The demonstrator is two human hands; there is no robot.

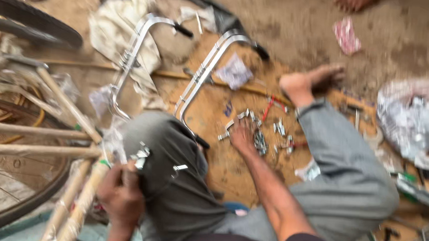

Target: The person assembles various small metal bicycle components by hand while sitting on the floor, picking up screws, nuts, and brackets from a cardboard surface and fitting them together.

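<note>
small metal parts (261, 133) lie scattered on the dirt between your knees, within reach. your right hand (242, 136) rests on the heap, fingers bent into it; whether it pinches a piece is blurred. your left hand (121, 191) closes on a shiny clip (140, 156) beside the wrapped bicycle frame (66, 107), keeping it near the tubes.
</note>
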